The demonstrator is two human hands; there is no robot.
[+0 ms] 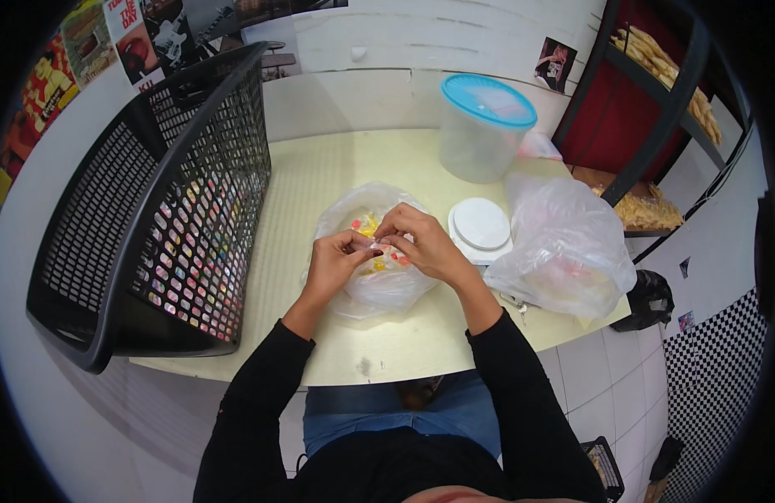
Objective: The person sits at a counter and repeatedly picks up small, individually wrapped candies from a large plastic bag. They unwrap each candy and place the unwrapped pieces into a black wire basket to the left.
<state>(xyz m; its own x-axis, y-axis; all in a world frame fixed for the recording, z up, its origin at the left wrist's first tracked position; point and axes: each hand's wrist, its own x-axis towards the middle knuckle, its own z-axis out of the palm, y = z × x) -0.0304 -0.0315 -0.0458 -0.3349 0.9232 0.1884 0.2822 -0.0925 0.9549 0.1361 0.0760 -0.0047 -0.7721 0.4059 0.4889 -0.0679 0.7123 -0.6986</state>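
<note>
Over a clear plastic bag (387,292) lying open on the pale table, my left hand (337,256) and my right hand (423,239) meet fingertip to fingertip. Both pinch a small piece of clear plastic film (373,244) between thumb and forefinger. Yellow candies (370,224) and red candies (400,258), seemingly wrapped, lie in the bag beneath and around the fingers. Just right of my right hand is a white kitchen scale (481,224) with a round top. What the film holds, if anything, is hidden by the fingers.
At the left stands a large black plastic basket (192,251) with colourful packets inside. A clear tub with a blue lid (488,100) is at the back right. A bulging plastic bag (569,245) and keys (523,309) lie at the right, near a dark shelf rack (651,107).
</note>
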